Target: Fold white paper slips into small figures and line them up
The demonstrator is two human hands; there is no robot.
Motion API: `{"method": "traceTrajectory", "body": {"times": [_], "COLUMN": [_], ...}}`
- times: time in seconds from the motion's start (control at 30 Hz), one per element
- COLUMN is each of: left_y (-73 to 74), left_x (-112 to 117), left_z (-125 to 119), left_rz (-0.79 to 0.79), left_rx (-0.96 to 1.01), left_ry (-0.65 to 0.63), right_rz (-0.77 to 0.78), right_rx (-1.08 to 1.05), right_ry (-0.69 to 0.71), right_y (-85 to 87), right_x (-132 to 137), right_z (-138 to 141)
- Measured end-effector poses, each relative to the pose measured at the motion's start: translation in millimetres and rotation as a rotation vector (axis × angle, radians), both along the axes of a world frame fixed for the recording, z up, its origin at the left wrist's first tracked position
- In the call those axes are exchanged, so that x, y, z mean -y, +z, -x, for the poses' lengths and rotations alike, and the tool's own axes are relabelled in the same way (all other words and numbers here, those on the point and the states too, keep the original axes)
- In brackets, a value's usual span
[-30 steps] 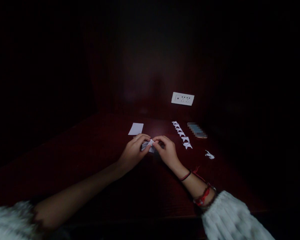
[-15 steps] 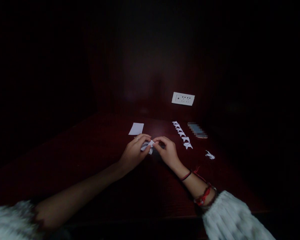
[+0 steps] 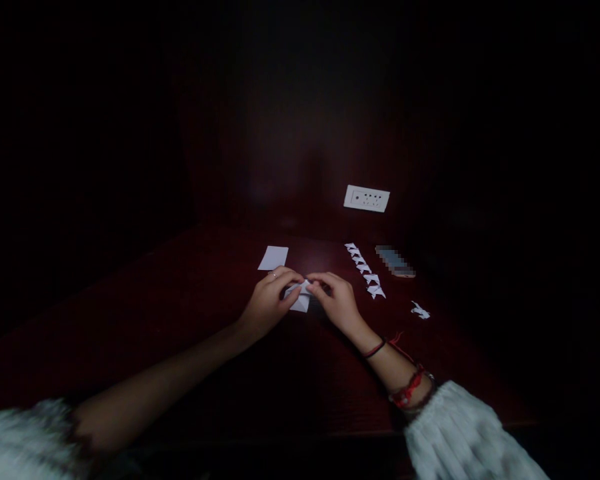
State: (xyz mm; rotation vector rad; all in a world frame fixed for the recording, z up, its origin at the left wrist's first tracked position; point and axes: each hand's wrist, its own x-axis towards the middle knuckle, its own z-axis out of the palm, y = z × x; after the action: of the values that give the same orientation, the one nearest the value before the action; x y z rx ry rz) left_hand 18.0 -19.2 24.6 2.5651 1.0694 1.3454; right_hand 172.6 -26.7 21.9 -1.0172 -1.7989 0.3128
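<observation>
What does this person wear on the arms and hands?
Both forearms are bare below fluffy white sleeves: the left sleeve and the right sleeve. The left hand has a thin ring on one finger. Behind the right hand, the wrist carries a thin dark-red band and, further up, a red cord bracelet.

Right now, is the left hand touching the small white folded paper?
Touching. Head view: the left hand pinches the small white folded paper at its left edge, no gap.

Left hand, right hand, fingers together
</observation>
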Motion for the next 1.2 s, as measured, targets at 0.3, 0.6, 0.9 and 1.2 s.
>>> {"method": "traceTrajectory", "body": {"times": [0.3, 0.6, 0.9, 1.2], "left_y": [-0.3, -3.6, -1.1, 2.2], "left_x": [-1.3, -4.6, -2.6, -0.5], "left_z": [-0.3, -0.8, -0.5, -1.4], "left_rz": [0.072, 0.108, 0.107, 0.165], "left_rx": [-0.011, -0.021, -0.014, 0.008], "left_ry": [0.000, -0.055, -0.032, -0.047], "right_rz": [-0.002, 0.018, -0.035, -0.088], "right_rx": [0.035, 0.047, 0.099, 0.167], "right_ry": [-0.015, -0.032, -0.048, -0.003], "right_y": [0.5, -2.6, -0.2, 5.4], "right_x": [-1.7, -2.4, -1.3, 2.3], "right_z": [-1.3, -0.7, -0.4, -2.7]}}
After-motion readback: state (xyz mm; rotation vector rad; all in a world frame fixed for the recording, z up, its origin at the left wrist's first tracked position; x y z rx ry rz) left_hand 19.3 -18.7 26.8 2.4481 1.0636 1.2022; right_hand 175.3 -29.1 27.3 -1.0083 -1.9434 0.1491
